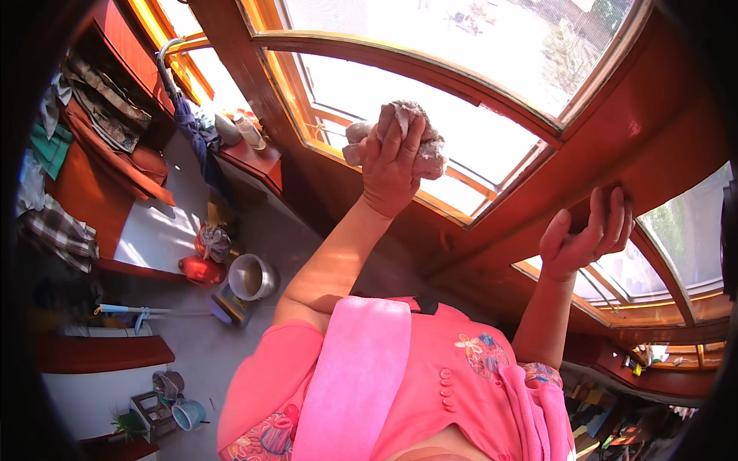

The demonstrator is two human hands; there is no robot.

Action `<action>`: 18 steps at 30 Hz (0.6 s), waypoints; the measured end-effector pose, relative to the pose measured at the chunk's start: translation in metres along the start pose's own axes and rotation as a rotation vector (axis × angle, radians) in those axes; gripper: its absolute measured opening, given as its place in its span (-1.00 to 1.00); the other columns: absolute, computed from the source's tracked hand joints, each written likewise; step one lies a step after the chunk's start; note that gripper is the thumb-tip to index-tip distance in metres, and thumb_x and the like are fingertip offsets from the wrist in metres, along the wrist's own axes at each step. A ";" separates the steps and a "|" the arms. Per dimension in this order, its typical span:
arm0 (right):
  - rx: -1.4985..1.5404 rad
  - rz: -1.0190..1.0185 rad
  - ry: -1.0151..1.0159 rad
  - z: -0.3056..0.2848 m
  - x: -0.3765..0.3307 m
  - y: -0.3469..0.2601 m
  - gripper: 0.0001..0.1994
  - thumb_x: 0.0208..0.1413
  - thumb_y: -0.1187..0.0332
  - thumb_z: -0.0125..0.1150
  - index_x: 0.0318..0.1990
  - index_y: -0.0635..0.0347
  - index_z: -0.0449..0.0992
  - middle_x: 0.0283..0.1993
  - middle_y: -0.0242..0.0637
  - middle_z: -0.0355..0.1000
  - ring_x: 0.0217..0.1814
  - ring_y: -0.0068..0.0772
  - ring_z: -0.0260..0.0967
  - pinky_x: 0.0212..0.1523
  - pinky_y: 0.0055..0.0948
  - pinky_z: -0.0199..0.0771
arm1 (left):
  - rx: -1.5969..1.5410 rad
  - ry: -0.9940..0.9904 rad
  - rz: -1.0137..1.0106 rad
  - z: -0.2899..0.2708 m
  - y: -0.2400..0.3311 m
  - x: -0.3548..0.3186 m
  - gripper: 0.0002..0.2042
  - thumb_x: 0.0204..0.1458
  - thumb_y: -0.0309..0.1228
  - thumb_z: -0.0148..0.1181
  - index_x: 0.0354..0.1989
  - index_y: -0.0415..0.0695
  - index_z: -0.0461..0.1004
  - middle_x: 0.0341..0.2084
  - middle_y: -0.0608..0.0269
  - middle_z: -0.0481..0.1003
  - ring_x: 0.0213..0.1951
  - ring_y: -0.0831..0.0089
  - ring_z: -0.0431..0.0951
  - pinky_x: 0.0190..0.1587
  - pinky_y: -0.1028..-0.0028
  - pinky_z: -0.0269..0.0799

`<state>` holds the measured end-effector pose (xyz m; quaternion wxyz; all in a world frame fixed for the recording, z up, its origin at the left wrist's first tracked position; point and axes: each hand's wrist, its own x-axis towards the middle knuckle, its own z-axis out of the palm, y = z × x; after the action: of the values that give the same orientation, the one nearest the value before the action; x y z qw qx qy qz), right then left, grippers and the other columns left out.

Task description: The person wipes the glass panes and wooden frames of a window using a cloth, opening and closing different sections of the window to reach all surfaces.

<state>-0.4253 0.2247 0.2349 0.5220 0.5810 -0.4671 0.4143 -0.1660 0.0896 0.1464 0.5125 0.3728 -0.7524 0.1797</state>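
Grey crumpled rag (415, 142) — bunched into a wad, pressed against the window pane (477, 146) just above the orange inner frame. Left hand (390, 165): fingers closed around the rag, arm raised. Right hand (588, 234): holds nothing, fingers curled loosely over the edge of the dark red wooden window frame (584, 154), thumb apart from them. Person wears a pink top with a lighter pink cloth (357, 369) draped over the shoulder. Below, well apart — a metal pot (252, 276) on the grey floor beside a red vessel (201, 269); a blue-handled mop (142, 311) lies near them; folded textiles (100, 107) stacked on red shelves at the far left.
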 end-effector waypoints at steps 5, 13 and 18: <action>-0.003 -0.012 0.005 -0.002 0.004 -0.002 -0.57 0.28 0.16 0.01 0.12 0.30 0.50 0.32 -0.06 0.30 0.35 0.05 0.14 0.35 0.03 0.17 | -0.031 -0.139 -0.047 0.019 -0.009 -0.083 -0.28 -0.03 -0.31 0.29 0.39 -0.16 0.29 0.33 -0.14 0.28 0.40 -0.24 0.19 0.28 0.02 0.14; -0.045 -0.022 -0.017 0.000 0.002 -0.001 -0.56 0.32 0.13 -0.01 0.14 0.29 0.49 0.32 -0.02 0.30 0.36 0.06 0.13 0.34 0.04 0.17 | -0.030 -0.101 -0.078 -0.009 -0.024 -0.003 -0.20 -0.11 -0.37 0.36 0.42 -0.14 0.26 0.29 -0.04 0.30 0.30 -0.17 0.28 0.24 -0.01 0.16; -0.050 -0.010 -0.027 -0.003 0.003 -0.001 -0.55 0.33 0.11 0.01 0.16 0.30 0.47 0.32 -0.01 0.30 0.38 0.09 0.12 0.33 0.04 0.20 | 0.037 -0.062 -0.050 0.000 -0.028 -0.033 -0.40 -0.01 -0.40 0.24 0.32 -0.03 0.43 0.31 0.03 0.34 0.25 0.03 0.42 0.07 0.17 0.27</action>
<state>-0.4241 0.2273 0.2376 0.5324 0.5756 -0.4813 0.3919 -0.1386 0.0831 0.1138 0.4860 0.4064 -0.7550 0.1693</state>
